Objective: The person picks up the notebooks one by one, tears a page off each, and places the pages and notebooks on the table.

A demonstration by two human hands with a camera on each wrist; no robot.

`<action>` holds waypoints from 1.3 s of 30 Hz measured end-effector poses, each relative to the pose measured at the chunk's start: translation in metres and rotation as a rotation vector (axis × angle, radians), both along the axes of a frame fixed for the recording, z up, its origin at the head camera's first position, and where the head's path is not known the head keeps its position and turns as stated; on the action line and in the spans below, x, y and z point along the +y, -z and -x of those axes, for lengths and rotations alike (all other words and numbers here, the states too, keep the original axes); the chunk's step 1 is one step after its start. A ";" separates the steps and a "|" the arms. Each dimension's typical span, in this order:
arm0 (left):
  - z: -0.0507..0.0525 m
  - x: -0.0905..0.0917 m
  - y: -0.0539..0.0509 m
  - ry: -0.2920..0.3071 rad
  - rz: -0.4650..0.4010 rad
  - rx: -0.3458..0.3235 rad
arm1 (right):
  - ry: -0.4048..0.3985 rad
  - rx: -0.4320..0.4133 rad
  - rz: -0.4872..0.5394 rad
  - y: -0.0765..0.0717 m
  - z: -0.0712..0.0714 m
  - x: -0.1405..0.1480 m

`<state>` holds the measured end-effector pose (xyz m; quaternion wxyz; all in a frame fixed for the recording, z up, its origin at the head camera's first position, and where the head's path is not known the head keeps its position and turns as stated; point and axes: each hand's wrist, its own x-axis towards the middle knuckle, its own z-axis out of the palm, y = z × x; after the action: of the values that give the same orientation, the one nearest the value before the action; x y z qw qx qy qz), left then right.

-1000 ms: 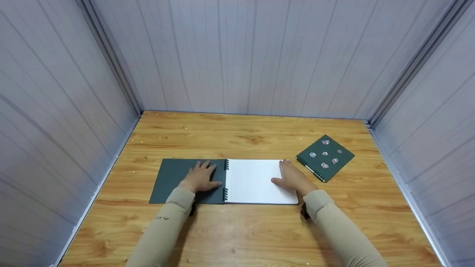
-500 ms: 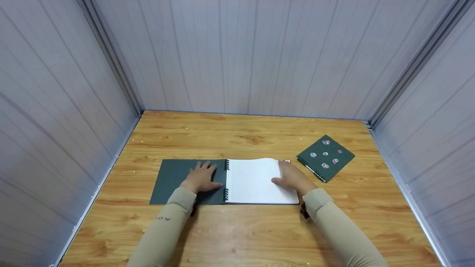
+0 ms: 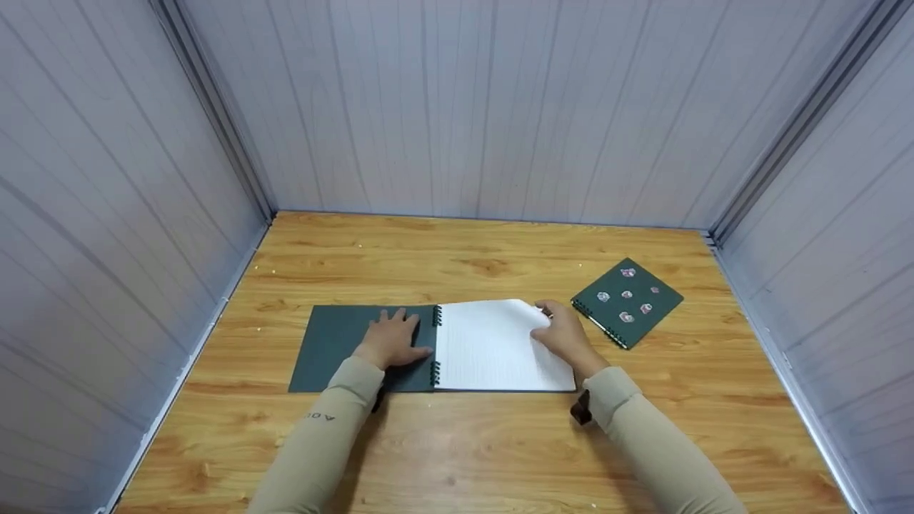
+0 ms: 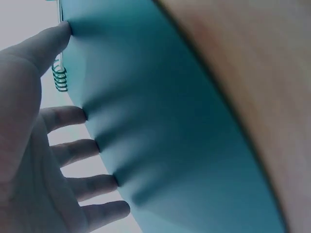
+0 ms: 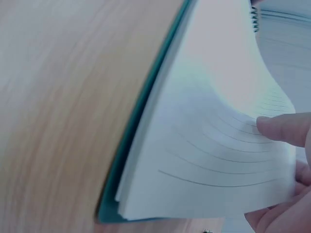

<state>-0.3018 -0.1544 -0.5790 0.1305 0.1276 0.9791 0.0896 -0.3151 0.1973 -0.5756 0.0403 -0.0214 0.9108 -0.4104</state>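
Observation:
A spiral-bound notebook lies open on the wooden table, its dark green cover (image 3: 328, 353) folded out to the left. My left hand (image 3: 389, 343) rests on that cover with fingers spread; in the left wrist view its fingertips (image 4: 107, 183) touch the green surface. On the right half are white lined pages (image 3: 485, 350). At their upper right corner my right hand (image 3: 568, 339) pinches the lined paper (image 5: 218, 160) between thumb and fingers. The paper bends upward, lifted off the sheets below. How many sheets are held I cannot tell.
A second dark green spiral notebook (image 3: 613, 307), closed and dotted with several stickers, lies angled just right of my right hand. Pale panel walls (image 3: 457, 107) enclose the wooden table (image 3: 457, 457) at the back and both sides.
My right hand has risen slightly from lying on the page, and its fingers have taken hold of the upper right corner, which now curls up. The left hand has hardly moved.

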 end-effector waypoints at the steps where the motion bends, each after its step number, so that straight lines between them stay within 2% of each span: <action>1: 0.000 0.002 -0.001 0.000 0.011 0.005 | 0.020 0.007 0.032 -0.001 -0.001 0.001; 5: 0.002 0.008 -0.002 -0.001 0.044 0.008 | 0.082 0.022 0.116 -0.004 -0.002 0.007; 8: 0.004 0.011 -0.003 -0.003 0.047 0.001 | 0.102 0.034 0.126 -0.004 -0.003 0.012; 16: 0.004 0.010 -0.002 0.007 -0.015 -0.035 | 0.078 -0.016 0.098 0.006 -0.005 0.025; 19: 0.004 0.010 -0.001 0.011 -0.015 -0.033 | 0.076 -0.071 0.094 0.010 -0.008 0.028; 24: 0.004 0.010 0.000 0.014 -0.008 -0.019 | 0.076 -0.225 0.158 0.010 -0.012 0.033; 30: 0.003 0.009 0.002 0.008 -0.010 -0.016 | 0.122 -0.338 0.183 -0.005 -0.012 0.037; 34: 0.003 0.009 0.003 0.005 -0.017 -0.016 | 0.153 -0.419 0.257 -0.016 -0.011 0.036; 39: 0.005 0.011 0.004 0.005 -0.013 -0.019 | 0.191 -0.498 0.275 -0.023 -0.009 0.036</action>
<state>-0.3064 -0.1438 -0.5825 0.1394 0.1301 0.9769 0.0969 -0.3058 0.2337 -0.5531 0.2205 0.1605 0.8067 -0.5243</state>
